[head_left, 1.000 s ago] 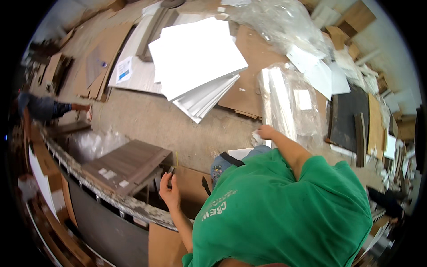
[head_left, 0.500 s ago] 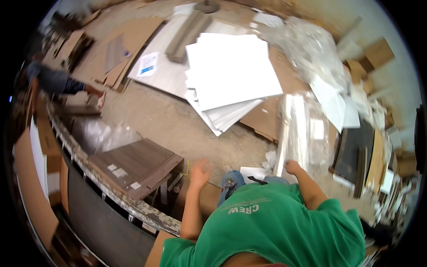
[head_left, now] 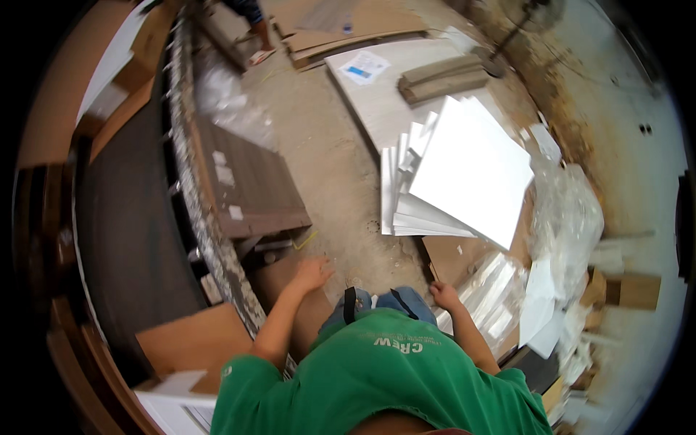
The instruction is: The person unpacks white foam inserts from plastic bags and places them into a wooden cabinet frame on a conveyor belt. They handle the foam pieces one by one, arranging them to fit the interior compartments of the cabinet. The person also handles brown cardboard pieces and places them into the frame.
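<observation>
My left hand (head_left: 313, 274) hangs over the floor with its fingers apart, holding nothing. Close to it are a yellow strap (head_left: 307, 241) and the corner of a dark brown wood-grain panel (head_left: 250, 177) bearing small white labels. Beside my right thigh, my right hand (head_left: 444, 296) is closed; whatever its curled fingers may hold is too small to make out. Just past that hand lie a brown cardboard sheet (head_left: 451, 255) and long white pieces in clear plastic wrap (head_left: 493, 293). Farther ahead, a fanned stack of white boards (head_left: 475, 170) rests on a pale panel (head_left: 362, 109).
A conveyor with a dark belt (head_left: 134, 217) and a worn metal edge runs along my left. Clear plastic sheeting (head_left: 569, 206) is heaped by the stained wall (head_left: 623, 174) at right. Far off, a person's leg (head_left: 259, 36) shows near cardboard sheets (head_left: 348, 29).
My view has swung left, so the conveyor takes up more of it and the white stack sits farther right. My hands stay low at my sides, the left open in both frames.
</observation>
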